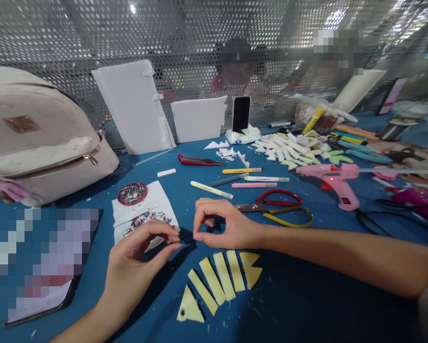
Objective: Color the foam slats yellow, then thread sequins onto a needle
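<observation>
The yellow strips (pixel 224 276) look matt. Beyond them, the scissor blades (pixel 249 207) are metal, the perforated screen (pixel 188 43) shiny metal.

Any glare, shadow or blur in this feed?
Head view: bright glare spots speckle the perforated silvery metal panel; dark shadow lies on the blue tabletop beneath the left hand; the right edge looks smeared; pixelation partly masks the black-edged screen.

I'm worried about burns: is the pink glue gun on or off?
Likely on: the pink glue gun shows a glowing red light on its side; its switch is too small to read.
</observation>
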Action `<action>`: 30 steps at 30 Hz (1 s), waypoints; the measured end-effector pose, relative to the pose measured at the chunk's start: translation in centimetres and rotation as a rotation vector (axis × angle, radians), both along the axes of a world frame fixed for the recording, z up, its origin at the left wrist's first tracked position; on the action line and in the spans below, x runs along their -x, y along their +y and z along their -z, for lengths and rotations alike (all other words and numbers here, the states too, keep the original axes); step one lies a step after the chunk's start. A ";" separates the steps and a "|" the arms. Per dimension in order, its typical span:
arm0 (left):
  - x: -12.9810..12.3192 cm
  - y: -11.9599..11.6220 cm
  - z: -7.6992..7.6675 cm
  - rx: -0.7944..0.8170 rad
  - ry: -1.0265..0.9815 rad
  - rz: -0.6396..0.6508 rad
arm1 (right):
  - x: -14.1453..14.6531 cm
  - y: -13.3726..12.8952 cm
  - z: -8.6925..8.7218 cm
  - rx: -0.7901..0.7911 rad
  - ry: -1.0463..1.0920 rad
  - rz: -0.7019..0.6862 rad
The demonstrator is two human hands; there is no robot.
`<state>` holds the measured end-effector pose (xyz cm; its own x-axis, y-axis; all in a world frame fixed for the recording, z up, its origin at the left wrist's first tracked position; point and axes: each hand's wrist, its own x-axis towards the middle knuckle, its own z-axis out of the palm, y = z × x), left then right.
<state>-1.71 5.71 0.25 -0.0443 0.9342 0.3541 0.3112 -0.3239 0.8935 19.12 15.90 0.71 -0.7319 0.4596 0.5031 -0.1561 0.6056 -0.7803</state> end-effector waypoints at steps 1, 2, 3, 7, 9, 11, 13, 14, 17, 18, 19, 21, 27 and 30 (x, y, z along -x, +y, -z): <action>0.0 0.0 0.0 0.001 -0.001 -0.001 | 0.0 0.0 0.0 0.000 0.000 0.001; 0.0 0.0 0.0 0.001 -0.002 -0.001 | 0.0 0.0 0.0 0.001 0.000 0.001; 0.0 0.0 0.0 0.003 -0.002 -0.003 | 0.0 0.0 0.0 0.002 0.001 0.000; 0.1 -0.1 0.0 0.015 0.006 -0.001 | 0.0 0.0 0.0 0.004 0.004 -0.001; 0.1 -0.1 0.0 0.016 0.016 0.000 | 0.0 0.0 -0.1 0.001 0.001 0.000; 0.1 -0.1 0.1 0.011 0.025 -0.003 | 0.0 0.0 -0.1 -0.002 -0.004 0.000; 0.1 0.0 0.1 0.009 0.031 -0.004 | 0.0 0.0 -0.1 0.001 -0.006 -0.001; 0.0 0.0 0.1 0.009 0.031 -0.005 | 0.0 0.0 -0.1 0.002 -0.005 -0.001; 0.0 0.0 0.1 0.006 0.030 -0.004 | 0.0 0.0 -0.1 0.003 -0.005 -0.002; 0.0 -0.1 0.1 0.005 0.030 -0.003 | 0.0 0.0 0.0 0.002 -0.006 -0.002; 0.1 -0.1 0.1 0.002 0.029 -0.002 | 0.0 0.0 0.0 0.002 -0.007 -0.002; 0.1 -0.1 0.2 0.000 0.026 -0.002 | 0.0 0.0 -0.1 -0.001 -0.007 -0.003; 0.2 0.0 0.2 0.006 0.025 -0.013 | 0.0 0.0 -0.2 -0.001 -0.017 -0.001; 0.1 0.0 0.2 -0.007 0.023 -0.010 | 0.0 0.0 -0.3 -0.011 -0.021 0.003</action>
